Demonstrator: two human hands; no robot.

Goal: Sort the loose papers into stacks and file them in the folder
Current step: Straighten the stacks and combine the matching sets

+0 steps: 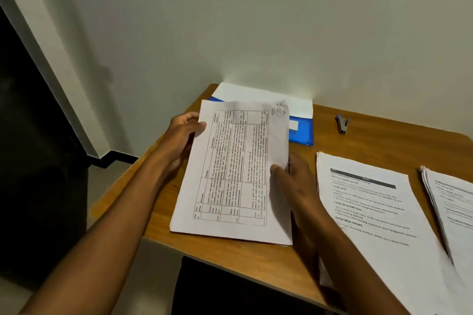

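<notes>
Both hands square a stack of table-printed sheets (235, 174) on the desk (384, 130) just in front of the blue folder (302, 133), left hand (179, 140) gripping its far-left edge w/ thumb on top, right hand (294, 181) pinching its right edge; 2 more stacks lie right of the folder, so filing looks next, likely needing the folder opened.

Both arms outstretched, left grip (183, 135) and right grip (291, 176) thumb-pinched.

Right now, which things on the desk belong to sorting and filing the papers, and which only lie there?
Belong to the job:
table sheets, held by left hand and right hand
text stack
far-right stack
blue folder

Only lying there:
stapler
</notes>
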